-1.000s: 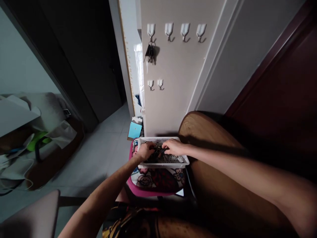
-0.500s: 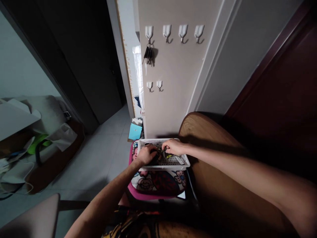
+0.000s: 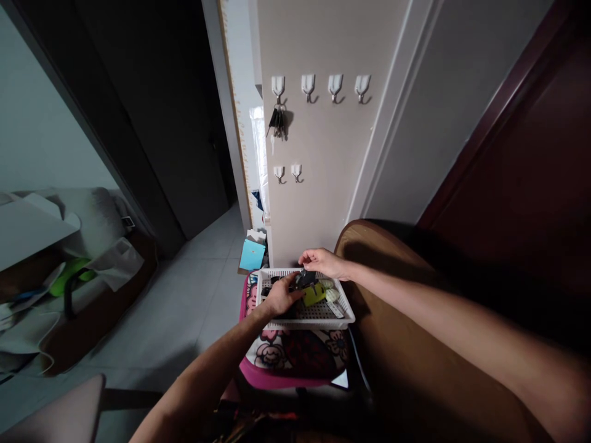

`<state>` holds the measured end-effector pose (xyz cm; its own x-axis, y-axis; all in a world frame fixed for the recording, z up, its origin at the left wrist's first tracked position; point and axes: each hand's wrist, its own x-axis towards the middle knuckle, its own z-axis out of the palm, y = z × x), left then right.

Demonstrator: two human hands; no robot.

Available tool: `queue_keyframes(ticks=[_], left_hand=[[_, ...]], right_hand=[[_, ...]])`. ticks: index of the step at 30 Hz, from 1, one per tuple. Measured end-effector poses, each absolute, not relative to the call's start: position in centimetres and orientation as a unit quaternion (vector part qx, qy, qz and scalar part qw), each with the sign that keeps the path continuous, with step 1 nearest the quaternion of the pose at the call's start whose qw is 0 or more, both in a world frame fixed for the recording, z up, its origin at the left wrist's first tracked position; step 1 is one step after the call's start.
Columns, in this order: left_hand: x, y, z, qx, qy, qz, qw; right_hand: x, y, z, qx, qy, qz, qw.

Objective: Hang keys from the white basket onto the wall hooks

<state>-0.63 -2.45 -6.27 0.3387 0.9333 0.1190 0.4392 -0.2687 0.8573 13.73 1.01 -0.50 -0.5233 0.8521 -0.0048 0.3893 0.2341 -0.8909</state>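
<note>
A white plastic basket [image 3: 305,323] sits on a flower-patterned seat with a pink edge. My right hand [image 3: 321,261] is over its far side, thumb and fingers pinched on a dark bunch of keys [image 3: 305,277] with a shiny metal part. Inside the basket, my left hand [image 3: 281,296] has its thumb and forefinger spread, the fingertips touching or close to the keys and a yellow-green item [image 3: 314,294]; its other fingers are partly hidden. Right of that lie a pale roundish thing [image 3: 332,295] and a white strip [image 3: 335,309].
Several white hooks [image 3: 335,87] are on the wall panel ahead, the leftmost with a bunch of keys [image 3: 277,122] hanging. A wooden tabletop [image 3: 392,344] stands close on the right. Left are a blue box [image 3: 252,253] and a dark door [image 3: 152,111].
The view has tilted up slightly. My right hand has lifted from the basket's contents with the keys. My left hand has shifted right, and the yellow-green item now shows more fully.
</note>
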Motion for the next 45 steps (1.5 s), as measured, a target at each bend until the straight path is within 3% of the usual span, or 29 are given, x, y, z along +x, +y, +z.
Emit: queue_keyframes(ticks=[5, 9, 19, 26, 33, 36, 40, 42, 45], left_hand=[[-0.2, -2.1, -5.2, 0.605, 0.428, 0.401, 0.539], [-0.4, -1.7, -4.6, 0.525, 0.410, 0.429, 0.610], [-0.8, -0.9, -2.9, 0.485, 0.382, 0.437, 0.654], [-1.1, -0.7, -1.8, 0.496, 0.347, 0.447, 0.659], [-1.2, -0.3, -1.0, 0.608, 0.374, 0.435, 0.549], [-1.2, 0.0, -0.7, 0.711, 0.425, 0.411, 0.382], [-1.4, 0.2, -0.6, 0.781, 0.484, 0.359, 0.167], [-1.5, 0.4, -0.7, 0.781, 0.491, 0.355, 0.153], [-1.3, 0.6, -0.6, 0.749, 0.485, 0.390, 0.226]], right_hand=[[13.9, 1.4, 0.0, -0.435, -0.739, 0.434, 0.276], [14.2, 2.0, -0.4, -0.460, -0.749, 0.397, 0.266], [14.2, 1.4, -0.2, -0.397, -0.778, 0.421, 0.246], [14.0, 1.0, 0.3, -0.415, -0.729, 0.455, 0.298], [14.0, 0.7, 1.2, -0.424, -0.603, 0.582, 0.345], [14.1, 1.0, 1.3, -0.444, -0.594, 0.567, 0.358], [14.2, 1.4, 1.6, -0.472, -0.659, 0.459, 0.364], [14.3, 1.5, 1.9, -0.469, -0.677, 0.422, 0.378], [14.4, 1.5, 2.4, -0.451, -0.690, 0.414, 0.387]])
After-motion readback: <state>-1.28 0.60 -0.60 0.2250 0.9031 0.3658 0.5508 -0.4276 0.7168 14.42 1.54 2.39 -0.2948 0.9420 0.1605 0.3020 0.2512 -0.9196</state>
